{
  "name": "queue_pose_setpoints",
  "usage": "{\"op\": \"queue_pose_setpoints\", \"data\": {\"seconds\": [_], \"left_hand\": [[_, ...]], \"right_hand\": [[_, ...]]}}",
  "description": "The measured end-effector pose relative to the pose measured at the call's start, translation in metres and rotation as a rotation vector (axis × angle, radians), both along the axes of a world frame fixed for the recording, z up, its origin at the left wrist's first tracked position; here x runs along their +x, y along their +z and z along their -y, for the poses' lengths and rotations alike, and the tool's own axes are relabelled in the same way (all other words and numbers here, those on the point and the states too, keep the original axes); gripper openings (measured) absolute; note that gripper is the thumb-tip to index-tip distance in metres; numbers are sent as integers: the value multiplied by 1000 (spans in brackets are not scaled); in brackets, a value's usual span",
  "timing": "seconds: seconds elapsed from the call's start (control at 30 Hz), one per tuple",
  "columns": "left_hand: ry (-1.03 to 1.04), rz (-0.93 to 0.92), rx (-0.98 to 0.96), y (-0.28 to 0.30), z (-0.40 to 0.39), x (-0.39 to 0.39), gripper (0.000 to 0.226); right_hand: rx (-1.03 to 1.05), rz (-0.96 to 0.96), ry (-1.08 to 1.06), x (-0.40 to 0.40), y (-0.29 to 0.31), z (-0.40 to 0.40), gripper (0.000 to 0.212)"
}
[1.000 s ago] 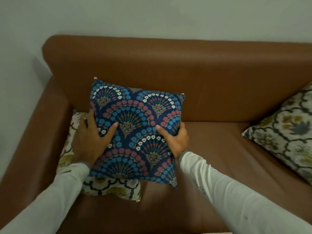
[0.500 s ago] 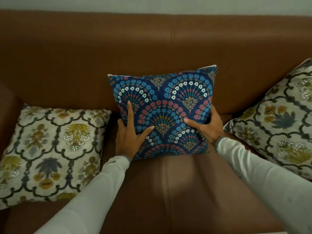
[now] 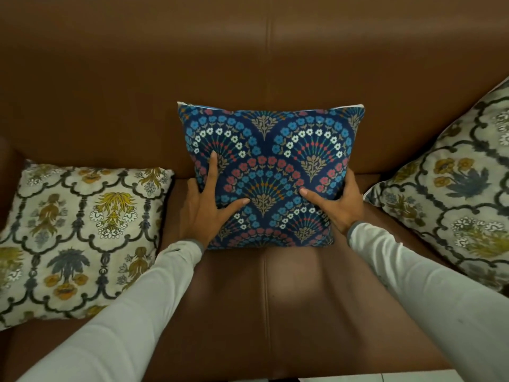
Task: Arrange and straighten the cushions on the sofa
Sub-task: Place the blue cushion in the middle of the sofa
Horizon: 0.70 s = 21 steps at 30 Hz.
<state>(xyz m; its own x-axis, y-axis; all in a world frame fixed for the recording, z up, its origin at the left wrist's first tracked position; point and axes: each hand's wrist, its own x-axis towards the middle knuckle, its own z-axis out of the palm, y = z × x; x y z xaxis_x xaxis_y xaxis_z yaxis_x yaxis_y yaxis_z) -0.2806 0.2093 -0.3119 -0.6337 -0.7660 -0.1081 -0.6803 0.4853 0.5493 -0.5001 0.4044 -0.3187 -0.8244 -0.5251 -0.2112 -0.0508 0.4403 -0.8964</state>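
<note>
Both hands, left hand (image 3: 205, 209) and right hand (image 3: 338, 205), grip the blue cushion (image 3: 271, 161) upright against the sofa (image 3: 137, 78) back. Let go carelessly, it may flop forward or lean askew.

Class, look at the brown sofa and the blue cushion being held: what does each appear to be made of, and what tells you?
Sofa: probably leather or faux leather, going by its smooth brown surface, soft sheen and stitched seams. Blue cushion: seemingly woven fabric with a matte printed fan-and-flower pattern; it dents softly under the fingers.

Sofa (image 3: 110, 86): plain brown. Centre cushion (image 3: 271, 161): navy, blue/red/white flower fans. Left cushion (image 3: 74, 232), right cushion (image 3: 454, 183): cream, dark lattice, mustard and grey-blue florals. Sleeves (image 3: 132, 321): pale grey.
</note>
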Motion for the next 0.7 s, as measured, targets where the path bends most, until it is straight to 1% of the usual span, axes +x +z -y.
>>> {"op": "queue_pose_setpoints", "data": {"seconds": [0.23,0.4,0.47,0.5,0.57,0.63,0.67,0.7], "left_hand": [[18,-1,27,-3,9,13,117],[17,35,49,0,11,18,116],[-8,71,9,-1,14,19,116],[-24,98,-60,-3,16,20,116],[-62,124,-247,-5,19,20,115],[-126,99,-369,0,23,15,114],[-171,82,-425,4,27,11,113],[-222,67,-480,6,30,6,110]], "right_hand": [[6,3,10,9,2,11,126],[36,-17,10,15,2,18,116],[64,-48,40,14,2,17,125],[103,-104,58,14,3,16,131],[243,-325,93,14,8,16,139],[369,-696,181,13,20,19,132],[397,-873,273,13,27,24,126],[410,-1011,385,13,32,29,121]]}}
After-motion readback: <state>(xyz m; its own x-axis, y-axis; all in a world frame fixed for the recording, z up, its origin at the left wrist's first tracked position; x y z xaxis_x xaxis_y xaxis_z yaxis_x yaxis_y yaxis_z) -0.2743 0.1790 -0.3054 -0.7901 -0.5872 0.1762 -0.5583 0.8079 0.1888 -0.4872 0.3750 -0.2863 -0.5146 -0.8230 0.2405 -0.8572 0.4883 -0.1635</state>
